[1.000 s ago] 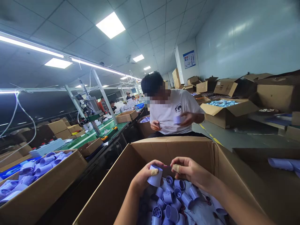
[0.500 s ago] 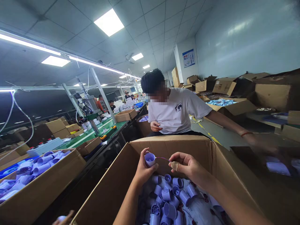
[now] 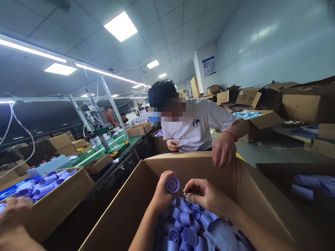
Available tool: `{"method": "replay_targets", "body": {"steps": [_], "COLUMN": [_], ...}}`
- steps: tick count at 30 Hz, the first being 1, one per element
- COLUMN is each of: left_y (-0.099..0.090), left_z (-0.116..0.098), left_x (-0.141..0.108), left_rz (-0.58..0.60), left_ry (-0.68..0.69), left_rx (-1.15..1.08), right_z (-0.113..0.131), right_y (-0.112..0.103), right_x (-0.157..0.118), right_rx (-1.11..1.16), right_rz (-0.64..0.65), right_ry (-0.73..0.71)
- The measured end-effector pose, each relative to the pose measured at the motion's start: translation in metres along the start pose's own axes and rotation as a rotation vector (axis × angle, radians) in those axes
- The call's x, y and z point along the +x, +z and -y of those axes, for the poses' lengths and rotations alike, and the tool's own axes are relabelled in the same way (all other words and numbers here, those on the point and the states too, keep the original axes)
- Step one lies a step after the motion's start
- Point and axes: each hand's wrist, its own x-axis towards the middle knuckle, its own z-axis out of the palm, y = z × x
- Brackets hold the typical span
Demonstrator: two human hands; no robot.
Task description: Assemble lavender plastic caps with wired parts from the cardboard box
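Note:
My left hand [image 3: 162, 193] grips a small lavender plastic cap [image 3: 172, 184], its open end turned toward me. My right hand [image 3: 202, 195], with tape on one finger, pinches a thin wire [image 3: 181, 189] that runs into the cap. Both hands hover over a large cardboard box [image 3: 136, 195] holding several more lavender caps [image 3: 184, 226].
A co-worker in a white T-shirt [image 3: 199, 125] sits across the box, one hand [image 3: 223, 150] reaching over its far rim. Another box of lavender parts [image 3: 42, 188] stands at left, a green conveyor bench [image 3: 104, 148] behind it, and someone's hand [image 3: 13, 219] shows at the bottom left. Cardboard boxes [image 3: 261, 120] fill the right.
My right hand has closed in on the cap, shortening the wire between my hands. The co-worker's arm has swung back from the right box to my box's rim.

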Motion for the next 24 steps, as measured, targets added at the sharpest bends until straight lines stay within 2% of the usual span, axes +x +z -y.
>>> {"method": "replay_targets", "body": {"steps": [6, 18, 21, 24], "left_y": [-0.002, -0.005, -0.003, 0.0], "left_z": [-0.01, 0.0, -0.004, -0.012], "left_x": [0.001, 0.001, 0.0, 0.0], "left_rz": [0.088, 0.201, 0.251, 0.304], "left_ry": [0.017, -0.009, 0.017, 0.023], "left_rx": [-0.004, 0.107, 0.122, 0.112], "right_z": [-0.011, -0.016, -0.014, -0.011], "right_y": [0.004, 0.003, 0.006, 0.007], "right_x": [0.002, 0.0, -0.001, 0.0], "right_rx": [-0.114, -0.14, -0.218, -0.345], "right_rz": [-0.012, 0.112, 0.082, -0.015], "right_ry": [0.009, 0.071, 0.071, 0.009]}}
